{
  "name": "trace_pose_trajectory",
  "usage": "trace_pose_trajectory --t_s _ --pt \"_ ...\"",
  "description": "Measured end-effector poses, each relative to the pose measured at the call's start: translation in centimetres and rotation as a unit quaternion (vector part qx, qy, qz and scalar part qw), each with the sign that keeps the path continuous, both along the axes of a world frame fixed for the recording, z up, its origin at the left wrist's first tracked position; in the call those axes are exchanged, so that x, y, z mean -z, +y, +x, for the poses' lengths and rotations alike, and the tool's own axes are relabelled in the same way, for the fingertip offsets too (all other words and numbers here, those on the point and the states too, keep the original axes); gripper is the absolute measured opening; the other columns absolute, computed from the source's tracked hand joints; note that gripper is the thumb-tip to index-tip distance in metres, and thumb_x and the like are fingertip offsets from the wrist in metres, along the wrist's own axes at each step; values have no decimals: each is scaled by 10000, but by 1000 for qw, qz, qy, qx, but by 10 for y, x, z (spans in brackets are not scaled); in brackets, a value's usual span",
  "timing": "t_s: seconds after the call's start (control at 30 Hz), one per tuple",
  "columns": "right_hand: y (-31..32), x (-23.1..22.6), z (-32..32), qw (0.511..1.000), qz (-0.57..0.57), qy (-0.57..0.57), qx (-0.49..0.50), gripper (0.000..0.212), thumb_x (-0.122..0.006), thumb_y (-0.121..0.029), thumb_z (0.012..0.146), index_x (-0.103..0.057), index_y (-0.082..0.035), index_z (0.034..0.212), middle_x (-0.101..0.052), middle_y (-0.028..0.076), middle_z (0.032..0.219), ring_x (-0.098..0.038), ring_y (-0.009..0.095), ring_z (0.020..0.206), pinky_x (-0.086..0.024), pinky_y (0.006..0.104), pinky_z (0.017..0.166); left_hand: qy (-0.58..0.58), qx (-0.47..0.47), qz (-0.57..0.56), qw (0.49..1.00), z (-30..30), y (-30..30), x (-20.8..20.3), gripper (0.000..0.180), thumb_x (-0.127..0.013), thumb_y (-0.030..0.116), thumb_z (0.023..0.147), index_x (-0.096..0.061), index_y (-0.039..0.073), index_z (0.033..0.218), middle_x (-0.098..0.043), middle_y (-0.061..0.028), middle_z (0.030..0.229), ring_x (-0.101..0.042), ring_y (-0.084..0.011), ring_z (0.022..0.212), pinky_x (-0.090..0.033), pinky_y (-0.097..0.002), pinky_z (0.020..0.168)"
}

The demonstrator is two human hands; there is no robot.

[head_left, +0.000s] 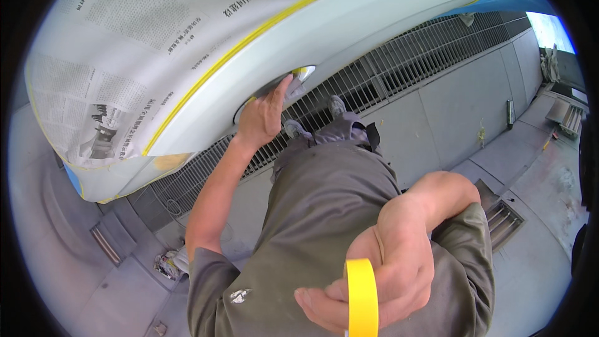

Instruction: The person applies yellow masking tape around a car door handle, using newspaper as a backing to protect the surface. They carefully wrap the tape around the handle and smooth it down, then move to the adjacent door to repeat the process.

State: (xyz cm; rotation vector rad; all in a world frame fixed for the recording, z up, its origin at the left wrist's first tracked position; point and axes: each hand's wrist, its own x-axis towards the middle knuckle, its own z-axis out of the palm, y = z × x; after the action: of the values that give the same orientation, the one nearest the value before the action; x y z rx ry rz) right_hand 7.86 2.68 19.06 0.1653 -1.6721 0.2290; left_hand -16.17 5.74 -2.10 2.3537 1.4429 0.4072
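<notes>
Nearest, the right hand has its grip closed around a yellow roll of masking tape, held in front of the grey-brown shirt. Farther out, the left hand reaches to an oval recess in the white body panel. Its index finger extends onto a silver insert seated at the recess's right end; the remaining fingers are partly hidden, so whether that grip pinches anything cannot be told. Newspaper covers the panel's upper area, edged by yellow tape. Below and beyond lies slatted floor grating.
</notes>
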Motion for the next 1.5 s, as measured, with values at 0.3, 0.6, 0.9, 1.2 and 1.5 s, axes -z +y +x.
trace_pose_trajectory --t_s 0.3,0.6,0.9,1.2,1.5 --pt "-10 -4 -4 993 40 82 78 277 -579 173 781 -765 -23 847 -765 43 935 -720 158 882 -583 300 817 12 11 13 1000 -1 -1 3 678 -505 -54 894 -432 -4 1566 -715 -271 1280 -712 -452 1104 -586 -484 949" --pt "-2 10 3 988 -56 143 20 242 -639 90 940 -771 -85 1043 -751 30 941 -723 158 840 -575 338 874 50 4 -2 999 -3 -2 3 658 -502 -53 889 -467 -7 1544 -694 -275 1331 -702 -446 1144 -568 -485 996" --pt "-31 -33 34 857 -509 19 -77 143 -714 -218 1019 -752 -154 1142 -692 35 1209 -766 213 937 -306 576 1202 42 43 57 997 -4 0 5 690 -507 -51 871 -456 -20 1558 -660 -270 1393 -687 -434 1185 -569 -474 1012" --pt "15 110 -5 645 -757 -102 -37 204 -760 -147 960 -760 38 1045 -717 66 782 -678 106 693 -527 277 628 112 69 66 989 -10 -3 15 725 -533 -3 889 -393 -65 1598 -655 -295 1385 -717 -424 1138 -600 -453 977" --pt "37 222 -54 435 -899 -35 -32 267 -781 -221 1010 -729 40 980 -740 77 819 -665 107 664 -568 265 639 59 59 57 995 -11 -1 17 745 -538 -10 916 -314 -72 1624 -689 -305 1309 -737 -420 1078 -610 -459 934"
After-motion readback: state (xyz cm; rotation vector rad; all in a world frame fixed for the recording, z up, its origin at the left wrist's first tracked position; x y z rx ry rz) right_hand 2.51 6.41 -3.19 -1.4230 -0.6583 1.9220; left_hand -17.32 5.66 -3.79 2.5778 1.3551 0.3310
